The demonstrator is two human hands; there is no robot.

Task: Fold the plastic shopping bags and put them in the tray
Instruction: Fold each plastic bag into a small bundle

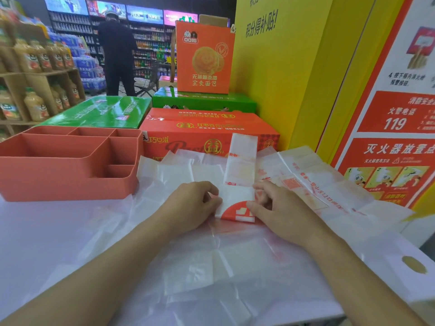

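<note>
A white plastic bag with red print, folded into a narrow strip [240, 175], lies in the middle of the table, its near end turned over. My left hand [190, 203] pinches the strip's left edge and my right hand [275, 203] pinches its right edge at the fold. Several unfolded bags [313, 184] lie spread flat beneath and around it. The terracotta tray [63, 184] with several compartments stands at the left, a short way from my left hand, and nothing shows in its compartments.
Red [207, 128] and green [98, 114] cartons are stacked behind the table. A yellow wall with red posters [388, 114] runs along the right. Drink shelves [35, 67] stand at the left, and a person in dark clothes [117, 50] stands in the aisle.
</note>
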